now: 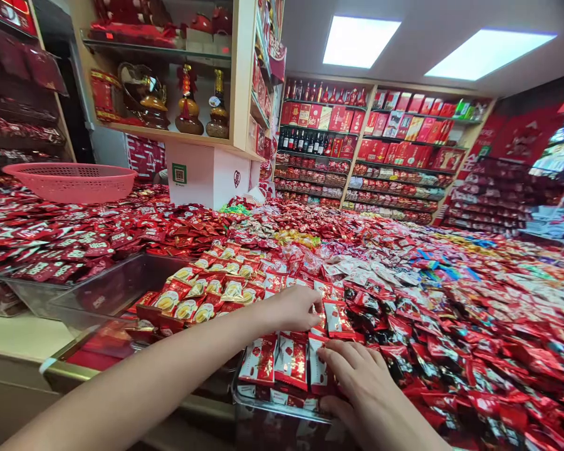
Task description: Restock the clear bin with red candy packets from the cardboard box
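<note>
Head view, left hand: your left hand [295, 308] reaches across the counter and lies fingers-down on the red-and-white candy packets [291, 360]. It looks more like pressing or pinching at one than a full grab; I can't tell if anything is actually closed in the fingers.

Head view, right hand: your right hand [357, 376] is flat and open on the same packets, at the near edge, palm down, gripping nothing.

Packets: they sit in a loose row in the clear bin [282, 404] right in front of you, between both hands, touching the dark-wrapped candies [380, 319] on the right.

Slip risk: those wrappers look glossy, so I'd guess a flat palm push just skates over them, or fans the row out instead of moving it.

Spill risk: the row is right at the bin's front lip. Pull toward yourself and a few could tip over the edge onto the counter ledge [23, 338].

Mixing risk: the piles butt against each other with no divider I can see. Sweep sideways and you could drag dark ones into the red-and-white lot, or shove yours into the yellow-picture packets [202, 294] on the left.

Forearm: your left arm hangs over the empty clear tray [108, 291]; dropping the elbow could knock it.

Elsewhere: the pink basket [70, 181] sits well apart, far left.
</note>
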A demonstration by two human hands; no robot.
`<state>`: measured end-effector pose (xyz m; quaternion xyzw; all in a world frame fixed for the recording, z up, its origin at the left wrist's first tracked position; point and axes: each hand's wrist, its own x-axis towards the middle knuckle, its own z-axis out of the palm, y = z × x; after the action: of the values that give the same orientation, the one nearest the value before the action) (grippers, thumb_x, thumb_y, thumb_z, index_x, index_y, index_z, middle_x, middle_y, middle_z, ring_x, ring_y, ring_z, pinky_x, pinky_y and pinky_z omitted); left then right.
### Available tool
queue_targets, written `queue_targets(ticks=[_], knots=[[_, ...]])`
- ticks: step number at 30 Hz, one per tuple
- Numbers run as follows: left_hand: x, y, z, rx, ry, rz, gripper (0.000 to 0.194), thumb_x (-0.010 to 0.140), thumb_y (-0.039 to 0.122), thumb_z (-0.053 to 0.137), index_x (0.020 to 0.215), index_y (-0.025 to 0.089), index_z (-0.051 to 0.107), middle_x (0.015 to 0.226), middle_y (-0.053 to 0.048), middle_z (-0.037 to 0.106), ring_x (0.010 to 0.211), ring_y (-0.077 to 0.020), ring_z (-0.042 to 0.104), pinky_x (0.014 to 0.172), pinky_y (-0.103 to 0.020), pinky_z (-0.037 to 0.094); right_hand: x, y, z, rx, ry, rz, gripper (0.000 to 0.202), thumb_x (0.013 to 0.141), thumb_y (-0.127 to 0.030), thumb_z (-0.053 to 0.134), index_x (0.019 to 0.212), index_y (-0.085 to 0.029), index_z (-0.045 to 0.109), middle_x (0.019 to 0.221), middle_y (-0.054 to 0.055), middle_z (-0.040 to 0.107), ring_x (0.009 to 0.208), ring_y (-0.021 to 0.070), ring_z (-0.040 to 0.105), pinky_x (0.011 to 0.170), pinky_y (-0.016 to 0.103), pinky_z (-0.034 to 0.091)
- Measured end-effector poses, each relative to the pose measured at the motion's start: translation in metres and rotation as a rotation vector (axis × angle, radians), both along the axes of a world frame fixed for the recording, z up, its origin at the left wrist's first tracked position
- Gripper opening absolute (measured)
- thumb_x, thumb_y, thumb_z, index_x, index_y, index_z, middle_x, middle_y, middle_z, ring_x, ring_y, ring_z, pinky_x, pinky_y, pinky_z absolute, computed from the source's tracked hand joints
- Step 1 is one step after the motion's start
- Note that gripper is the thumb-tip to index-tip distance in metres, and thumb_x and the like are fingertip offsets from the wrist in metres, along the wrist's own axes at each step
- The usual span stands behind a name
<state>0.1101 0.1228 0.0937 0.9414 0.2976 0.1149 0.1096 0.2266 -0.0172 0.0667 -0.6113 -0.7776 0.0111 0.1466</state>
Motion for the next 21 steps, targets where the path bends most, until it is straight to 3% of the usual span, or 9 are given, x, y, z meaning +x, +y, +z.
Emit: queue_targets(ticks=[5, 12, 21], knots=[[-0.001, -0.003, -0.002, -0.094, 0.006, -0.009, 0.02, 0.065, 0.025, 0.055, 0.083, 0.021, 0.064, 0.072, -0.001, 0.064, 0.068, -0.0167, 0.057, 0.054, -0.022, 0.038, 0.004, -0.004, -0.009, 0.047, -0.051, 0.028, 0.047, 0.073, -0.021, 0.056, 0.119, -0.026, 0.046, 0.122, 0.007, 0.051, 0.108, 0.0279, 0.045, 0.087, 0.045, 0.037], [-0.002, 0.004, -0.004, -0.183, -0.049, 0.032, 0.022, 0.064, 0.015, 0.052, 0.083, 0.019, 0.063, 0.067, 0.0, 0.061, 0.062, -0.0145, 0.053, 0.054, -0.022, 0.038, 0.007, -0.004, -0.008, 0.027, -0.048, 0.025, 0.039, 0.074, -0.021, 0.056, 0.112, -0.026, 0.051, 0.118, 0.005, 0.054, 0.105, 0.0265, 0.047, 0.088, 0.044, 0.037], [-0.014, 0.025, 0.007, -0.304, -0.322, 0.074, 0.019, 0.074, 0.015, 0.043, 0.091, 0.015, 0.053, 0.065, 0.002, 0.05, 0.057, -0.0107, 0.047, 0.052, -0.021, 0.038, 0.002, -0.006, -0.004, -0.034, -0.03, 0.019, 0.039, 0.075, -0.022, 0.056, 0.114, -0.026, 0.051, 0.12, 0.005, 0.053, 0.107, 0.0268, 0.046, 0.09, 0.047, 0.035]])
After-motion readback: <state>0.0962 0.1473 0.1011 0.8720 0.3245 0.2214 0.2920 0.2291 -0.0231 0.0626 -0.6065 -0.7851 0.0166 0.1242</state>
